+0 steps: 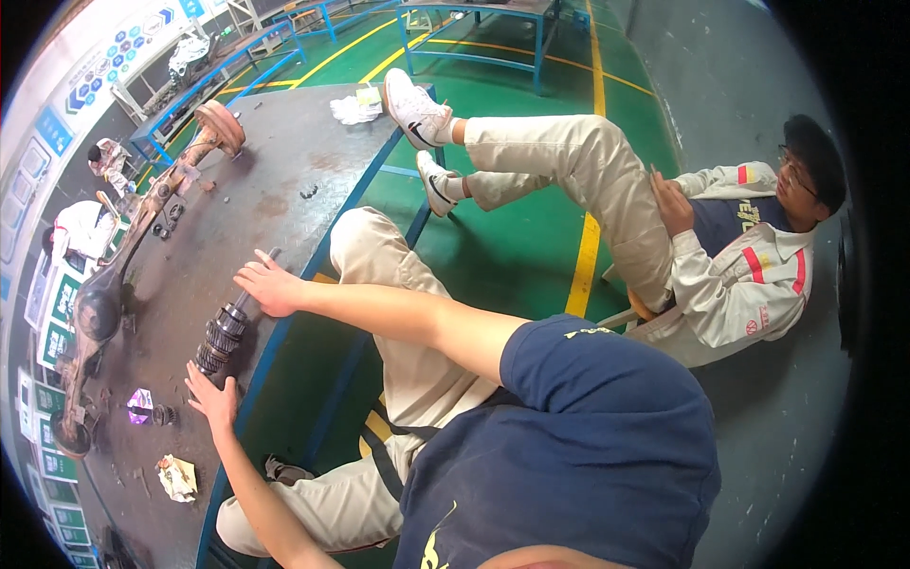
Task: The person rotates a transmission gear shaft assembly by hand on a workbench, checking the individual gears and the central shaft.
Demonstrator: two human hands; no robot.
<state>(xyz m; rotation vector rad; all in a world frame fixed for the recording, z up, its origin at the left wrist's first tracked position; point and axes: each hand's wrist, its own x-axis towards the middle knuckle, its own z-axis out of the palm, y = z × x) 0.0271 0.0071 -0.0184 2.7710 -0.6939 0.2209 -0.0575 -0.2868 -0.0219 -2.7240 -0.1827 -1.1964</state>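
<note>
A dark metal gear shaft (224, 334), stacked with several toothed gears, lies on the workbench (284, 180) close to its blue edge. My right hand (270, 285) rests over the bare, thinner end of the shaft, its fingers stretched and spread. The palm hides part of that end. By the opposite, geared end is my left hand (215, 398), fingers apart and thumb out. Its fingertips are beside the lowest gear; whether they touch it I cannot tell. Neither hand is wrapped round the shaft.
A rusty axle housing (100, 303) stretches along the bench's far side. Near it are a purple-and-white box (140, 406), a small gear (166, 414) and crumpled paper (177, 477). White cloth (355, 109) lies at a corner. A seated person (749, 237) is at right, shoes by the bench.
</note>
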